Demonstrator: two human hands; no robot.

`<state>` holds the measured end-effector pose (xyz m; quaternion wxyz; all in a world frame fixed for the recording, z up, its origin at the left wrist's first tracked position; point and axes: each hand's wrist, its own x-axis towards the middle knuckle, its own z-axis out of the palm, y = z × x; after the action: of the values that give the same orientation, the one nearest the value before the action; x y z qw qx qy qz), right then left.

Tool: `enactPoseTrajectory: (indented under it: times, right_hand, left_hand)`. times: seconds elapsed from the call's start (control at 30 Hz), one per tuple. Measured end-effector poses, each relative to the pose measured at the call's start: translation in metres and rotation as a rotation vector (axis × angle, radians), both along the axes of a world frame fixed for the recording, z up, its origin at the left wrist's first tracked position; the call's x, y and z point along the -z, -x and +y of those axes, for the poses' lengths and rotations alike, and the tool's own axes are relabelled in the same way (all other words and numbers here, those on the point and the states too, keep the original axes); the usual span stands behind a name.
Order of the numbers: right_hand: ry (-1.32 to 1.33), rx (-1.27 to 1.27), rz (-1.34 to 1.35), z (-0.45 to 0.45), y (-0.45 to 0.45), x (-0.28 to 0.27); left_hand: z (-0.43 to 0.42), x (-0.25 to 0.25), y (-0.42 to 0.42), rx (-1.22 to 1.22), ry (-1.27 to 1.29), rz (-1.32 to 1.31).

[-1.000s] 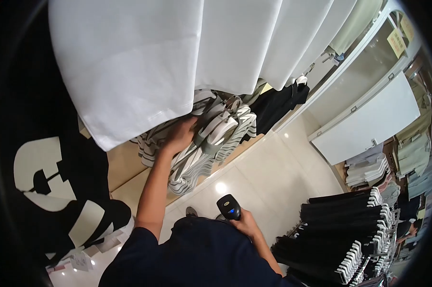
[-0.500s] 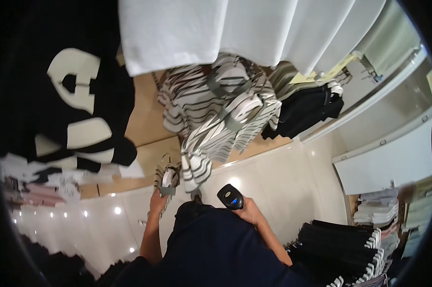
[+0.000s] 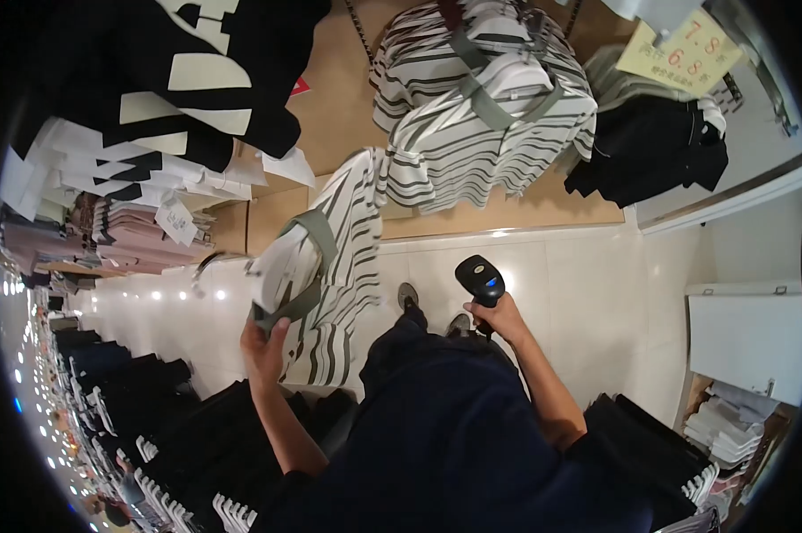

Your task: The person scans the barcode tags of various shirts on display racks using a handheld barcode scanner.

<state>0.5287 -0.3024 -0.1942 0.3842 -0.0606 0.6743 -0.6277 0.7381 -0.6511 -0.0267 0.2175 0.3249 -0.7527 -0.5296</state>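
At nine o'clock, a white, dark-striped shirt with a green collar (image 3: 351,244) was grasped collarwise by the fingers of the left hand (image 3: 263,346); at three, a black handheld scanner (image 3: 481,278) was clasped by those of the right hand (image 3: 502,318). Held one-handed, the shirt might have been snagged on the striped hanging shirts (image 3: 485,155) at one, while seven was crowded by black hanging garments (image 3: 219,440).

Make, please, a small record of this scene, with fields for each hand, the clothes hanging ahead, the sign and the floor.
Left hand: holds a white shirt with dark stripes and grey-green collar, near the collar
Right hand: holds a black handheld scanner with a small blue light
Hanging ahead: similar striped shirts; black fabric garments to their right
Sign: yellow rectangular sign with red numbers, above the black garments
Floor: pale, glossy tiles
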Motion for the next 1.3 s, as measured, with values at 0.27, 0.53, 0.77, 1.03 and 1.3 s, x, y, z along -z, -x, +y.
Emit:
enactPoseTrajectory:
  times: [0.27, 0.53, 0.77, 1.03, 1.3]
  right_hand:
    - [0.268, 0.465, -0.309, 0.027, 0.005, 0.077]
    - [0.347, 0.939, -0.475, 0.094, 0.018, 0.156]
    - [0.687, 1.123, -0.542, 0.123, 0.030, 0.181]
    - [1.055, 1.053, -0.364, 0.146, 0.075, 0.119]
    - [1.157, 0.503, -0.266, 0.077, 0.080, 0.010]
  left_hand:
    - [0.021, -0.047, -0.034, 0.128, 0.097, 0.300]
    - [-0.039, -0.068, -0.025, 0.217, 0.222, 0.704]
    - [-0.033, -0.088, 0.016, 0.170, 0.234, 0.704]
    - [-0.034, -0.066, 0.031, 0.194, 0.070, 0.369]
    - [0.071, 0.004, 0.091, 0.300, 0.151, -0.113]
